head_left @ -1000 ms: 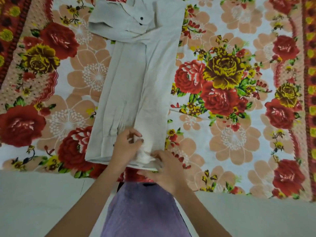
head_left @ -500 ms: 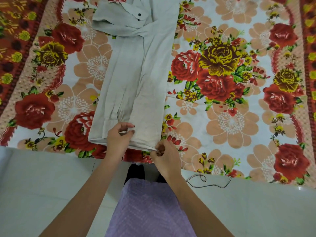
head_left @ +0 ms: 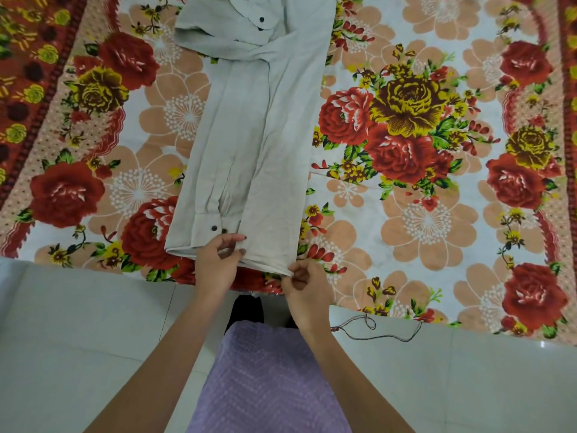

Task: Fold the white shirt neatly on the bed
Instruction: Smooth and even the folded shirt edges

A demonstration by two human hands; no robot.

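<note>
The white shirt lies on the floral bedsheet, folded lengthwise into a long narrow strip. Its hem is at the near edge of the bed. A sleeve cuff with dark buttons lies on the strip's lower left, and another cuff is bunched at the far end. My left hand pinches the hem near its middle, thumb above the cloth. My right hand pinches the hem's right corner.
The bed's near edge runs across the view just under my hands. Below it is pale tiled floor. A thin dark cord lies on the floor at the right. My lilac garment fills the bottom centre.
The view has drawn back, so more floor shows. Both hands slid to the hem's edge; the right hand went to the right corner, and the buttoned cuff is uncovered.
</note>
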